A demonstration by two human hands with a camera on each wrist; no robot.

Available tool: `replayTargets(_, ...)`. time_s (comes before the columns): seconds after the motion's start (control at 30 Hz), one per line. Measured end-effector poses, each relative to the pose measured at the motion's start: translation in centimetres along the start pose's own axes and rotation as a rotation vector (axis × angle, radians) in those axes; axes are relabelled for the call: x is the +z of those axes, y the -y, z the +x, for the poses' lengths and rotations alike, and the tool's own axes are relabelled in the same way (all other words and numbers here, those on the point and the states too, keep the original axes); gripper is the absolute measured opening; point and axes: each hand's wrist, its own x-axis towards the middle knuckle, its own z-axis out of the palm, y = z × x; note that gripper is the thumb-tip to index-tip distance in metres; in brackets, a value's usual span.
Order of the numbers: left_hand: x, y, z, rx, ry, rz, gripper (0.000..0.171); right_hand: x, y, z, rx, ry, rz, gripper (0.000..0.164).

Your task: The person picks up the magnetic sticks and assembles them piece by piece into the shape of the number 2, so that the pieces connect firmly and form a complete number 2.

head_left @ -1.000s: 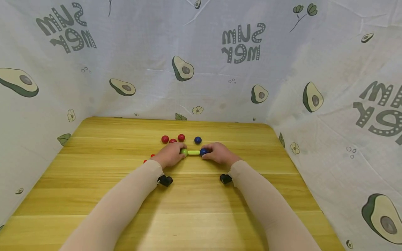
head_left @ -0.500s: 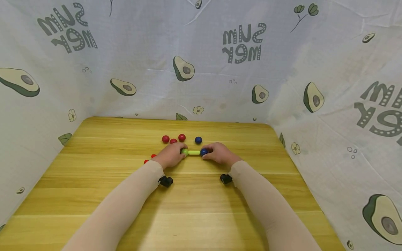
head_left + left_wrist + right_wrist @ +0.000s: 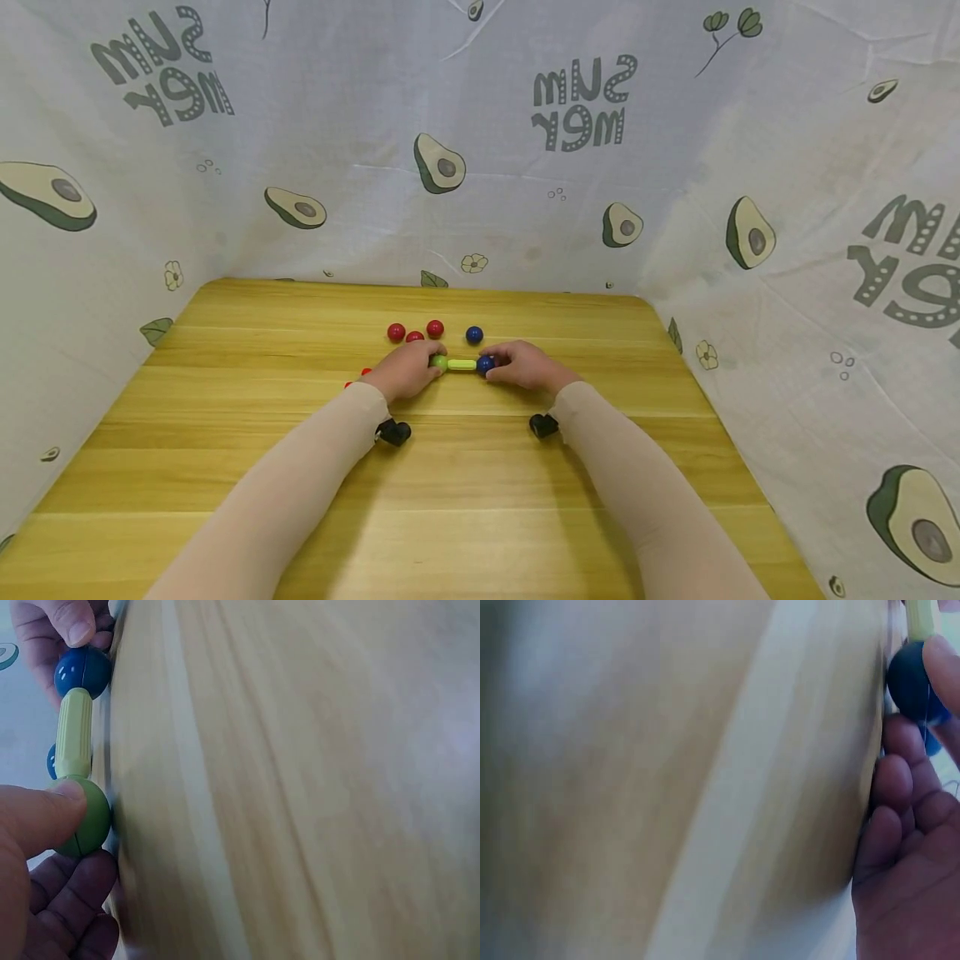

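My left hand (image 3: 407, 370) pinches a green ball (image 3: 91, 817) between thumb and fingers, low over the wooden table. From that ball a ribbed yellow-green rod (image 3: 73, 735) runs across to a dark blue ball (image 3: 82, 672) at its other end. My right hand (image 3: 527, 367) grips this blue ball, with the thumb on one side and curled fingers on the other. Both balls sit right at the rod's ends, forming one straight bar, level in the head view. In the right wrist view, the rod (image 3: 921, 619) shows only in part above the blue ball (image 3: 915, 682).
Red balls (image 3: 396, 332) lie behind my left hand, one partly covered by it. A loose blue ball (image 3: 474, 334) rests behind the rod. Small bright red pieces (image 3: 366, 372) peek out left of my left wrist. Printed cloth (image 3: 525, 208) walls the table (image 3: 465, 500) at back and sides.
The right hand shifts very slightly, its fingers moving a little on the blue ball. The left hand keeps hold of the green ball, and the loose balls stay put.
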Motion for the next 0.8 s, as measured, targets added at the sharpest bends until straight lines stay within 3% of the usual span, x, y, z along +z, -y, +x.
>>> replayTargets(0.8,-0.64,0.9,-0.35,0.011,0.017,-0.004,0.046,-0.1,-0.32,0.28,-0.025,0.051,-0.016,0.043)
